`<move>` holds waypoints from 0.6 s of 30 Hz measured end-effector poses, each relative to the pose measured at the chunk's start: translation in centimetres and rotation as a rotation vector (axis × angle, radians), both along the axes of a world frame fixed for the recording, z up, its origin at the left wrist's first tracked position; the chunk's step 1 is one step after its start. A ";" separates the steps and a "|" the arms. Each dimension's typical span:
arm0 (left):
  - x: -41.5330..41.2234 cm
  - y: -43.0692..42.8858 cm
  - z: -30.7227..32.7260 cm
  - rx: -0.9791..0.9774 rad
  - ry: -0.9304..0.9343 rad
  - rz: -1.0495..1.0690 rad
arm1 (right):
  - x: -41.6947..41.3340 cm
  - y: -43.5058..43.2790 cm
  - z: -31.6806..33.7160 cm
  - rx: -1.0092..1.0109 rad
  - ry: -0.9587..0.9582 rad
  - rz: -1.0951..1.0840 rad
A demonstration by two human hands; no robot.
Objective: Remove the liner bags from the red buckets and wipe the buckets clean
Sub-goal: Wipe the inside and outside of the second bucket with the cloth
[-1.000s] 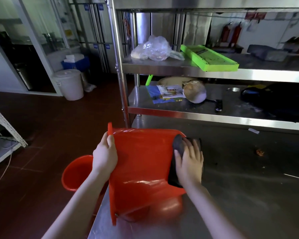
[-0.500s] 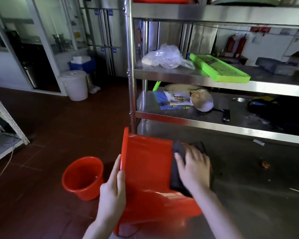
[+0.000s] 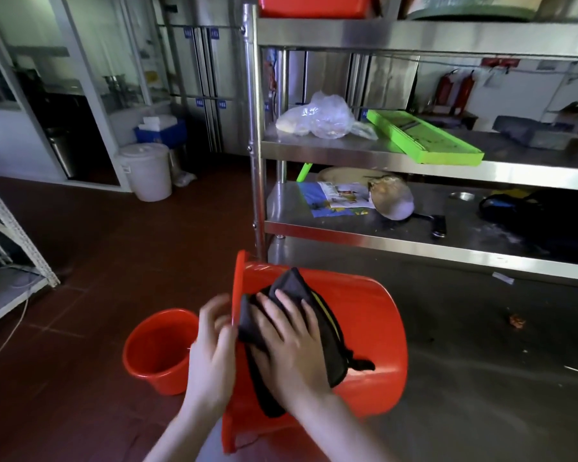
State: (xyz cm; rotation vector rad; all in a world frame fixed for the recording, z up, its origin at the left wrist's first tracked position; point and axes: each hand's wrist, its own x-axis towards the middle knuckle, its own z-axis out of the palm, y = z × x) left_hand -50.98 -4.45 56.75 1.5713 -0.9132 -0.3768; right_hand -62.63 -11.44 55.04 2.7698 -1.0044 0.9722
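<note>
A red bucket (image 3: 364,328) lies on its side at the left end of the steel table (image 3: 481,378). Its open mouth faces left, and its rim juts past the table's left edge, out over the floor. The right hand (image 3: 291,348) lies flat on the bucket's upturned wall, fingers spread and straight, pressing a dark cloth (image 3: 317,315) against the plastic; one corner of the cloth points away toward the shelves, and a loose tail trails off to the right. The left hand (image 3: 211,355) is up against the rim from the outer side, but it is blurred, and I cannot tell whether its fingers hook over the lip or only lean on it. A second red bucket (image 3: 157,351) stands upright on the floor just beside the table's edge, below the overhanging rim. The upright post (image 3: 256,128) of the steel shelf rack rises just behind the rim, and the lowest shelf's front lip (image 3: 414,243) runs close behind the bucket's far side. To the right of the bucket the tabletop stretches on, with a small orange scrap (image 3: 516,320) well apart from the bucket. To the left, dark red tile floor (image 3: 114,248) runs back to a white lidded bin (image 3: 147,171) and sideways to a white metal rack (image 3: 14,241).
</note>
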 end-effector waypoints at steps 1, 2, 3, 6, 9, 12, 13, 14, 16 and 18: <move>0.6 -1.9 1.1 0.018 0.040 0.025 | -0.2 0.6 -0.6 -0.011 0.010 0.008; 1.1 -3.9 2.0 0.064 0.035 0.036 | -0.5 0.9 -1.0 -0.013 0.020 0.018; 1.3 -5.6 2.8 0.141 0.010 0.032 | -0.9 1.0 -1.2 -0.012 0.023 0.023; 0.3 -7.6 3.5 0.258 -0.148 0.048 | -3.4 -1.2 -0.4 0.011 -0.006 -0.032; -0.6 -5.4 2.8 0.186 -0.222 0.004 | -7.7 -5.5 0.4 0.063 -0.079 -0.291; -1.1 -2.2 1.2 0.072 -0.232 -0.060 | -11.5 -9.8 1.0 0.405 -0.102 -0.574; -1.5 -1.2 0.4 0.051 -0.239 -0.063 | -11.9 -10.7 1.0 0.522 -0.116 -0.621; -2.1 -0.3 -0.3 0.034 -0.220 -0.063 | -11.5 -10.9 1.0 0.553 -0.112 -0.647; -3.2 0.6 -1.4 0.004 -0.171 -0.057 | -9.2 -9.7 1.1 0.392 -0.039 -0.613; -3.5 0.5 -1.9 0.000 -0.187 -0.034 | -5.4 -6.7 1.4 0.210 -0.053 -0.434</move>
